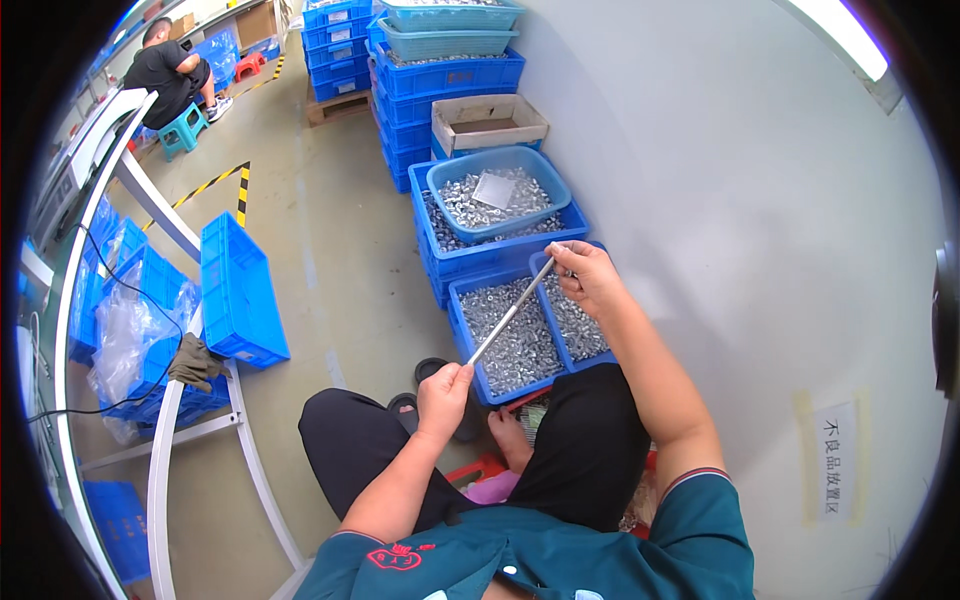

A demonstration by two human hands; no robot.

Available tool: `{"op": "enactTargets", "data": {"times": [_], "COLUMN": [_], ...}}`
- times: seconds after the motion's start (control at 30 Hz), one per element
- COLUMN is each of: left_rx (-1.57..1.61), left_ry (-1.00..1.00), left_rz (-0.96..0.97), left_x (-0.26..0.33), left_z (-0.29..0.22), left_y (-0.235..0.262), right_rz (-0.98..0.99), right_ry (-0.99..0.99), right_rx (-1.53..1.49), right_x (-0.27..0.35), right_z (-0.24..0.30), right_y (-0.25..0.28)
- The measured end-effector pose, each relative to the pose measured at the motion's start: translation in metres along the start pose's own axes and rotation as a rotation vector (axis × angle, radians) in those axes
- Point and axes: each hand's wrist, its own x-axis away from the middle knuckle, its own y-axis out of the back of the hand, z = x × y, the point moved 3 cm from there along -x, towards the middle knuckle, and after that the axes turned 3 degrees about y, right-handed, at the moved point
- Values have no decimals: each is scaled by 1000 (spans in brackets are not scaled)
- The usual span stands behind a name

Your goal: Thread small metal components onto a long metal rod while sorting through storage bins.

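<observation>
A thin silvery rod (512, 312) slants between my two hands, over a blue bin of small metal parts (500, 375). My left hand (444, 398) is closed round its lower, nearer end. Farther off and to the right, my right hand (590, 277) pinches the upper end between thumb and fingers. The bin has a divider, and both compartments hold heaps of small shiny metal pieces, too small to tell their exact kind. Just beyond it, a light-blue basket (550, 207) of similar pieces, with a pale flat square (493, 190) on top, rests on a larger blue crate (480, 262).
Stacked blue crates (405, 135) and an open cardboard box (540, 125) stand along the white wall (760, 200). At left are a white-framed table (160, 480), a blue crate (243, 290) and grey gloves (195, 362). A co-worker (165, 75) sits on a stool far left.
</observation>
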Motion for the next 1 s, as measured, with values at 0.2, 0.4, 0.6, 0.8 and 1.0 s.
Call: {"op": "enactTargets", "data": {"times": [0.2,0.4,0.6,0.8,1.0], "left_rx": [149,506,323,487,732], "left_ry": [60,350,-8,253,529], "left_rz": [90,335,92,288,607], "left_x": [-4,0,-2,2,3], "left_z": [4,-8,4,-1,-5], "left_y": [3,-5,-10,-7,-6], "right_rz": [99,163,17,102,181], "right_ry": [-9,112,163,119,117], "right_rx": [-150,-128,-133,-78,-176], "right_x": [6,7,5,5,9], "right_z": [8,9,5,9,13], "right_y": [-6,1,-21,-11,-14]}}
